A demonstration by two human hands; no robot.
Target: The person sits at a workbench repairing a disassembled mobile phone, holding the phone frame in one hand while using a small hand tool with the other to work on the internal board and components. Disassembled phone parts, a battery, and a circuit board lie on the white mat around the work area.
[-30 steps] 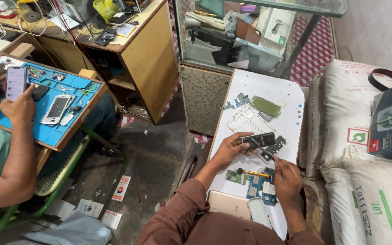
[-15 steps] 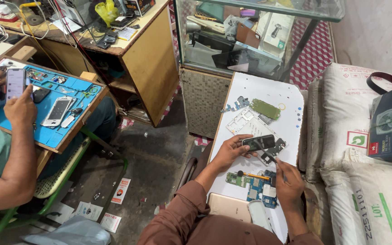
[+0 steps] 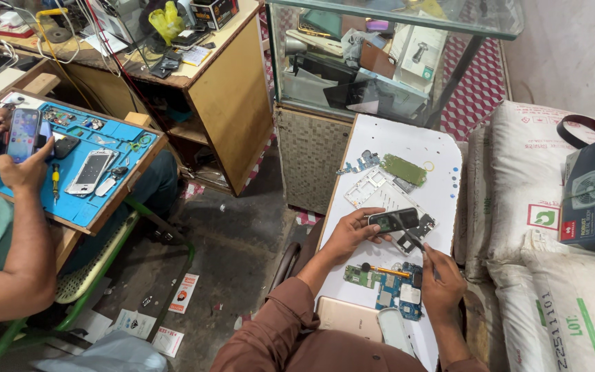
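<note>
White board (image 3: 442, 155) carried the work. Left hand (image 3: 350, 234) gripped a dark phone part (image 3: 394, 220) near centre; right hand (image 3: 442, 281), at five o'clock, pinched a thin tool (image 3: 414, 242). Circuit boards (image 3: 388, 284) lay between the wrists. Bare surface remained toward twelve o'clock; sacks (image 3: 518, 200) crowded the three o'clock edge.

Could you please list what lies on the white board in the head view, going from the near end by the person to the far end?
Gold phone back → blue circuit board → dark part held by the left hand → white phone frame → green board.
</note>
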